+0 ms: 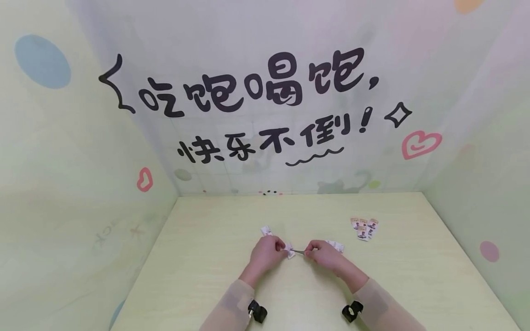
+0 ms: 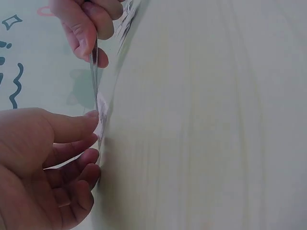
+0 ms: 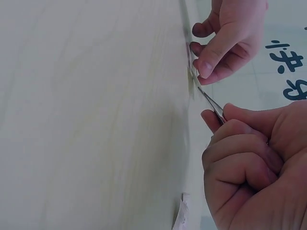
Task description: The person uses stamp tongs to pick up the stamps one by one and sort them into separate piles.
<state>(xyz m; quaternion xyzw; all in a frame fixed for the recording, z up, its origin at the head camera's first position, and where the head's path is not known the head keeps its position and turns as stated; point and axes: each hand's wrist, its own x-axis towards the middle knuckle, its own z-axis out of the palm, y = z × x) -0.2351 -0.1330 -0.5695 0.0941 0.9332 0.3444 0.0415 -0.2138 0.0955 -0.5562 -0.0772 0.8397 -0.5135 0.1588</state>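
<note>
My left hand (image 1: 266,253) pinches the edge of a small white printed packet (image 1: 290,253) low over the table, between thumb and fingertips. From the other side my right hand (image 1: 327,256) grips a pair of slim metal tweezers (image 1: 298,251). Their tips point at the packet and meet it close to my left fingertips. In the left wrist view the tweezers (image 2: 93,72) run down from the right hand (image 2: 88,28) toward the left thumb. The right wrist view shows curled right fingers around the tweezers (image 3: 213,106); the packet is seen nearly edge-on there.
Several small printed packets (image 1: 363,233) lie overlapping at the back right of the pale table (image 1: 215,276). Another packet (image 1: 266,229) lies just beyond the left hand, and white packets (image 1: 337,247) lie behind the right hand. Printed walls (image 1: 265,174) enclose the table's back and sides.
</note>
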